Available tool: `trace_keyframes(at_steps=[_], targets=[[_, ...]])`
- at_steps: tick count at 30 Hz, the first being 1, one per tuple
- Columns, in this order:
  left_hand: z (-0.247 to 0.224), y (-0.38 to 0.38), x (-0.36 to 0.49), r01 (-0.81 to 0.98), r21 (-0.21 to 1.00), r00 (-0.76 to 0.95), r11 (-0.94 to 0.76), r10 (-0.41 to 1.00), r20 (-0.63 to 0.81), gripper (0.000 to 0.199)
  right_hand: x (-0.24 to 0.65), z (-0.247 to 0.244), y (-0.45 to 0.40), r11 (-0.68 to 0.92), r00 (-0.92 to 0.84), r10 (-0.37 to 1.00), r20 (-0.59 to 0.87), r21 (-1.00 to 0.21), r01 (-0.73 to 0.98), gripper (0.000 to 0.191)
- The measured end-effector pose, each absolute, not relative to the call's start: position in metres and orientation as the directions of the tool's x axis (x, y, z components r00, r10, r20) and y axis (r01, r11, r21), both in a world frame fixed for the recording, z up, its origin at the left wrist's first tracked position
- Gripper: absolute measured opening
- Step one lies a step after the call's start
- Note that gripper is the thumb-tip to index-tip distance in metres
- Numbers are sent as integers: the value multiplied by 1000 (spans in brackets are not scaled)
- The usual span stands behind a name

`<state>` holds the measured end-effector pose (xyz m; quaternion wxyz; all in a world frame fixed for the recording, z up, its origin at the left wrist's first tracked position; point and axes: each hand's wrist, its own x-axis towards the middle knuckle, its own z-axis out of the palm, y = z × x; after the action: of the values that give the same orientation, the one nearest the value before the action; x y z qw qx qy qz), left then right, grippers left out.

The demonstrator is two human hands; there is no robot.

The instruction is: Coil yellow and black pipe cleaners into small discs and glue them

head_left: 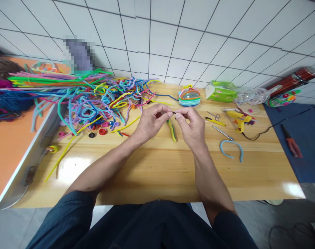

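Hands (151, 121) (191, 125) pinch dk bit (174, 112); grn pkt (220, 92) contents unclear.

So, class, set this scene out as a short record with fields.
Left hand: pinching a small dark piece
Right hand: pinching the same piece
Between the hands: yellow-and-green strip; held or lying, unclear
Left on tabletop: tangled pipe cleaners
Right on tabletop: scissors, yellow knife, glue gun, blue curved band
By the wall: green packet
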<state>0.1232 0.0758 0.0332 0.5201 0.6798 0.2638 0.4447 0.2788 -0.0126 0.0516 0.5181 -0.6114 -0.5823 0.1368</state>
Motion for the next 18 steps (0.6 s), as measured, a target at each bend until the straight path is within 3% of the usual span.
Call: trace_keyframes(at_steps=[4, 8, 14, 18], targets=[[30, 73, 128, -225, 960, 432, -166, 866, 252, 32, 276, 44, -9, 153, 382, 872, 305, -912, 380, 18], [30, 68, 131, -312, 949, 456, 45, 884, 107, 37, 271, 39, -6, 139, 429, 865, 262, -945, 298, 19], [25, 55, 140, -442, 841, 496, 313, 866, -62, 46, 263, 36, -5, 148, 456, 848, 270, -947, 285, 19], [24, 57, 141, -421, 833, 552, 360, 830, -81, 46, 268, 37, -6, 118, 457, 837, 301, -915, 386, 14]])
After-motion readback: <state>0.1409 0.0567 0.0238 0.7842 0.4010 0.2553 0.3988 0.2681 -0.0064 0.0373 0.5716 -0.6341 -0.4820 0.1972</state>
